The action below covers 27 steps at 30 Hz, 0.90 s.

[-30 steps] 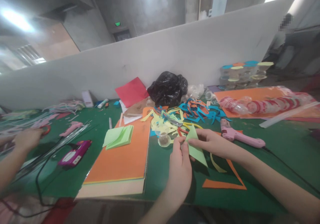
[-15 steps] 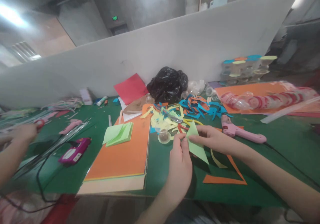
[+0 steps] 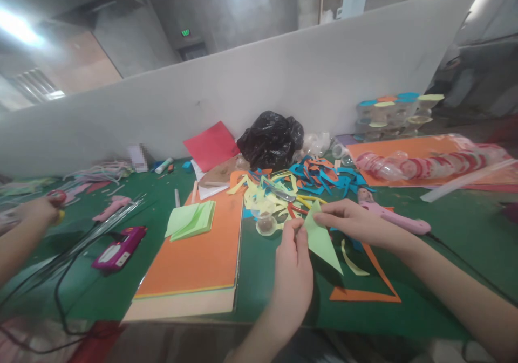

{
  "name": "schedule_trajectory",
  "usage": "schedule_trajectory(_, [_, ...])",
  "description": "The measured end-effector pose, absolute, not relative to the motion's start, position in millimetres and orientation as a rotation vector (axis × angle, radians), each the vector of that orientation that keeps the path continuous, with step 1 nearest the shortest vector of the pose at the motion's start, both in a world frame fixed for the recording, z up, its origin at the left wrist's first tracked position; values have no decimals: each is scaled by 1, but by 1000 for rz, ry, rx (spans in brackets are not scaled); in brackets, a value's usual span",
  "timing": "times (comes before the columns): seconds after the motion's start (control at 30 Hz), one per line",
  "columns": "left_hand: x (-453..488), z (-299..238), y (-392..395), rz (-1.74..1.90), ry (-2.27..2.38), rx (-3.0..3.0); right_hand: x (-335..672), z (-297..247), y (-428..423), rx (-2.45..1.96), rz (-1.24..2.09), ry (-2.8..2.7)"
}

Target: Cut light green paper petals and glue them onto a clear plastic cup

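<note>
A light green sheet of paper (image 3: 324, 241), folded into a triangle, is held up between my two hands over the green table. My left hand (image 3: 294, 266) pinches its left edge between thumb and fingers. On the upper right edge, my right hand (image 3: 352, 220) grips it with thumb and fingertips. Just behind lie scissors with red and yellow handles (image 3: 298, 209), partly hidden by the paper. A clear plastic cup with a pale paper rim (image 3: 266, 224) stands left of the paper. Beside my right forearm rests a pink glue gun (image 3: 394, 218).
Orange card sheets (image 3: 194, 266) carry a light green paper stack (image 3: 192, 220). Paper scraps (image 3: 324, 174) and a black plastic bag (image 3: 270, 139) lie behind. Orange strips (image 3: 364, 294) lie in front. At left, another person's hand (image 3: 36, 212) works near a purple device (image 3: 120, 248).
The green paper has turned slightly, showing more of its face. My right hand has shifted up a little along its edge. The other person's hand at left has moved slightly.
</note>
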<state>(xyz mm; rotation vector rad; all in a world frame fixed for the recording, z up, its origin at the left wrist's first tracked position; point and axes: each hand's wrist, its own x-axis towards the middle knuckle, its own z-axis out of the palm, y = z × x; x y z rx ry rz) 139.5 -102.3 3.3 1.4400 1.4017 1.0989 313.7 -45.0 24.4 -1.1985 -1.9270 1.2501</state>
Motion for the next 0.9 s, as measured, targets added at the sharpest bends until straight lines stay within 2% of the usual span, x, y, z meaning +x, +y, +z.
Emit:
schedule_trajectory(0.4, [138, 6, -102, 1026, 1405, 1482, 316, 22, -45, -1278, 1114, -1865])
schedule_trajectory(0.6, [138, 4, -103, 1002, 1372, 1508, 312, 33, -46, -1302, 1242, -1809])
schedule_trajectory(0.9, [138, 1, -102, 951, 1389, 1573, 313, 34, -46, -1274, 1151, -1833])
